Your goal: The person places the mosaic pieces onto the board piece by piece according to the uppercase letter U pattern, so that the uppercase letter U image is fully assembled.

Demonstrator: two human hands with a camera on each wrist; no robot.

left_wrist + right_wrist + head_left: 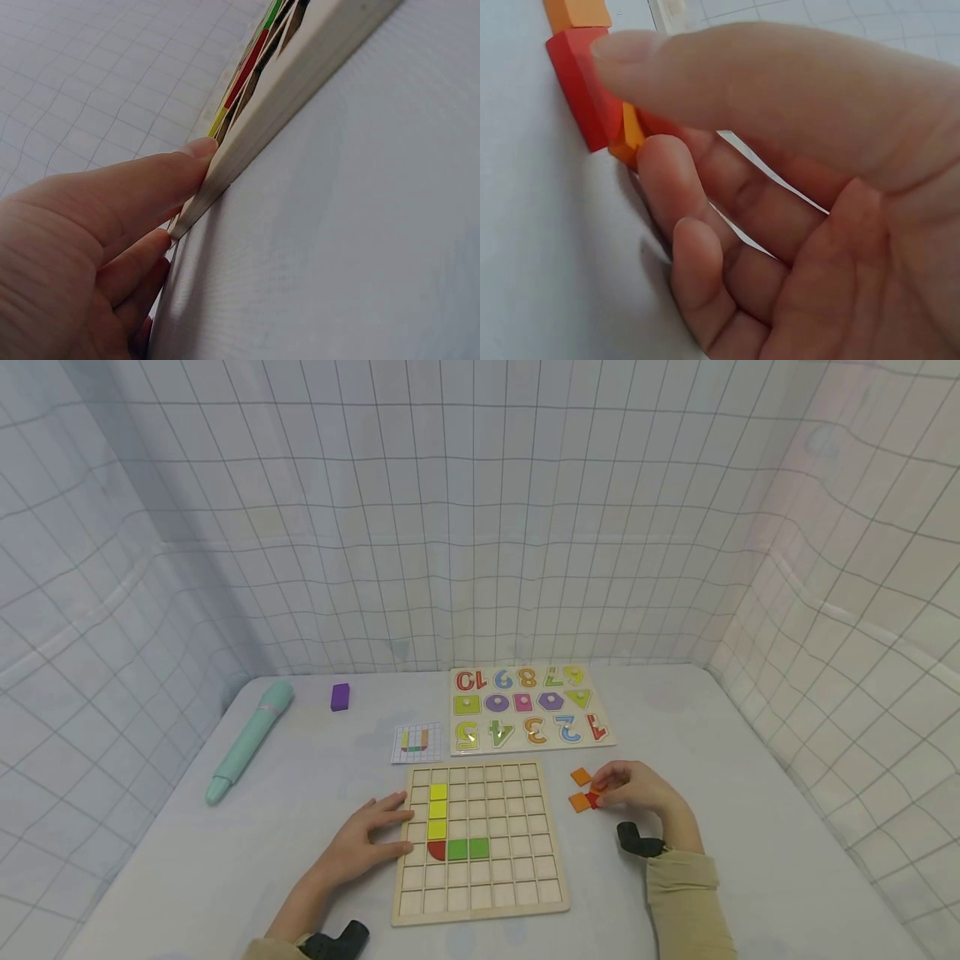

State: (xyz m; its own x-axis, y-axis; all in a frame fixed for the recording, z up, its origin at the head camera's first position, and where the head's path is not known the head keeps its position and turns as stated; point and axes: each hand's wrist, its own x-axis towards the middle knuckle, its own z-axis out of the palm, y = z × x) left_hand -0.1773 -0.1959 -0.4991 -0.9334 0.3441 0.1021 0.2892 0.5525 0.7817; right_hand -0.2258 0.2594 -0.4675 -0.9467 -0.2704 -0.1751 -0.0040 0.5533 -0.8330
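In the head view a wooden grid board (517,893) lies in front of the person. On it a column of yellow squares (438,810) meets a red rounded piece (437,851), with two green squares (468,849) beside that. The left hand (363,839) rests at the board's left edge, fingers spread and fairly straight; its thumb (199,148) touches the rim in the left wrist view. Right of the board, the right hand (637,787) pinches a red piece (581,86) with thumb and curled fingers. Orange squares (580,802) lie around it; the index fingertip is hidden behind the thumb.
Behind the board lies a number-and-shape puzzle (483,693). A pattern card (401,757) sits to its left. Farther left are a purple block (341,697) and a mint-green stick-like object (251,739). Gridded white cloth (375,527) surrounds the table.
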